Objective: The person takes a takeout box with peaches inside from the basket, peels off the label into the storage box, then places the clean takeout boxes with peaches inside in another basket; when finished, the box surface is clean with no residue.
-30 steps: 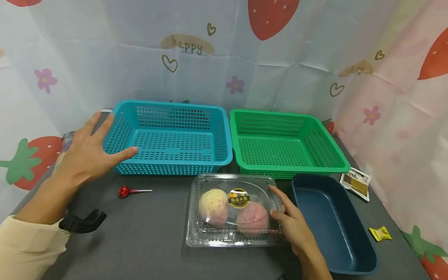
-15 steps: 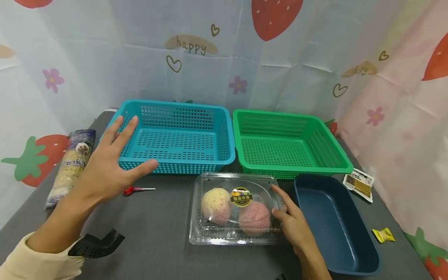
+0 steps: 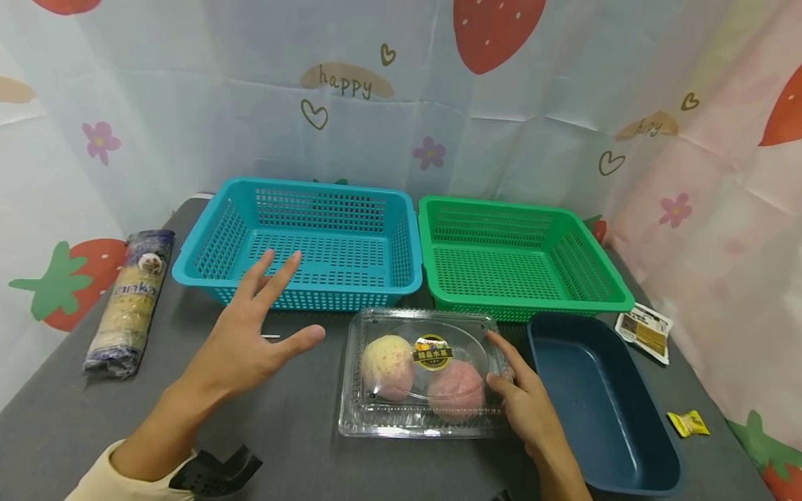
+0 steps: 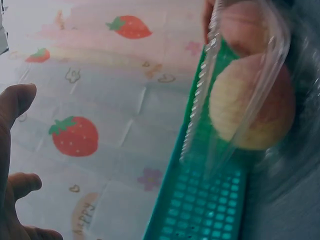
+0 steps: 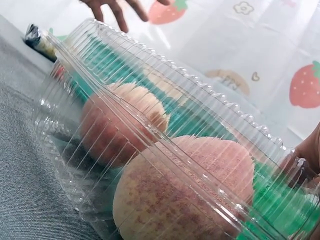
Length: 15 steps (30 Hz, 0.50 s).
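Observation:
A clear plastic fruit box [image 3: 426,417] with a yellowish peach [image 3: 388,365] and a pink peach [image 3: 454,390] lies on the grey table in front of the two baskets. My right hand [image 3: 509,379] holds its right edge, thumb on the lid and index finger along the rim. My left hand [image 3: 266,323] hovers open with fingers spread, a short way left of the box and touching nothing. The right wrist view shows the box [image 5: 165,150] close up with the left hand [image 5: 120,7] beyond it. In the left wrist view the box [image 4: 250,90] lies ahead of my fingers [image 4: 15,145].
A teal basket [image 3: 313,189] and a green basket [image 3: 526,209] stand empty at the back. A dark blue tray [image 3: 601,445] sits right of the box. A noodle packet [image 3: 128,299] lies far left; a sachet [image 3: 648,330] and a yellow sweet [image 3: 688,422] far right.
My left hand has swept right and nearer, from the teal basket's left corner to just left of the box, now covering the red lollipop. The right hand and box stayed put.

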Motion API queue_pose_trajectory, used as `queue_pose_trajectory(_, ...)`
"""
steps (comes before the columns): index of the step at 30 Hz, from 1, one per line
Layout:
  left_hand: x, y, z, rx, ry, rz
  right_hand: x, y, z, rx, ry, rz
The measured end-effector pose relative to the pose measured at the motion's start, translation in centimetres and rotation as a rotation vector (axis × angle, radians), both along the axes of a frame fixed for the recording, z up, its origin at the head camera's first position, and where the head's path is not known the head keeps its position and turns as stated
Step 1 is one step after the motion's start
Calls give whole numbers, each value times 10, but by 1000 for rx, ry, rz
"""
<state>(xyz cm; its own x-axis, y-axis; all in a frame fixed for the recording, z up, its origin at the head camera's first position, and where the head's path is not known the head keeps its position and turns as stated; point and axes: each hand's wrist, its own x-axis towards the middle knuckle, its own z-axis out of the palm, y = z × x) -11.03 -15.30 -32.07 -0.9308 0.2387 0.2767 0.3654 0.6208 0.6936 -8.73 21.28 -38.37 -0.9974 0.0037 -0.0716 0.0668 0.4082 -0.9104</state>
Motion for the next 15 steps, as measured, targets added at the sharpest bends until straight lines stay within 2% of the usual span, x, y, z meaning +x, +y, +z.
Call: queue_pose_trajectory(15,-1,27,-26,-21,-67,-95,0,0,-1,-28,10,6)
